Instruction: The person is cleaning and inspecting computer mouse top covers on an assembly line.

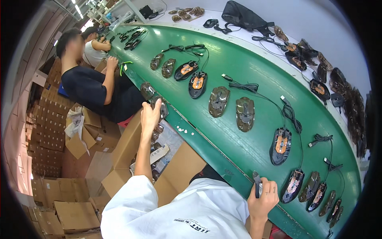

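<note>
Shells [219,102]: glossy, see-through plastic. Belt [246,147]: smooth, faintly shiny. Boxes [75,215]: matt brown cardboard. Shirt [215,201]: matt cloth. Cables [292,119]: plastic-looking, smooth.

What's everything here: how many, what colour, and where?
Worktop: one, green, middle.
Mouse bodies: several, mostly black, worktop.
Cables: several, black, worktop.
Shells: several, smoky brown, worktop.
Ledge: one, white, behind worktop.
Loose parts: many, brown and black, ledge.
Bag: one, black, ledge.
Small bits: several, white, worktop's near edge.
Slim tool: one, green, worktop's left.
Boxes: many, brown, lower left.
Co-workers: two, black and white tops, upper left.
Shirt: one, white, bottom.
Left hand: one, bare, left of centre, holding a shell.
Right hand: one, bare, lower right, holding a dark tool.
</note>
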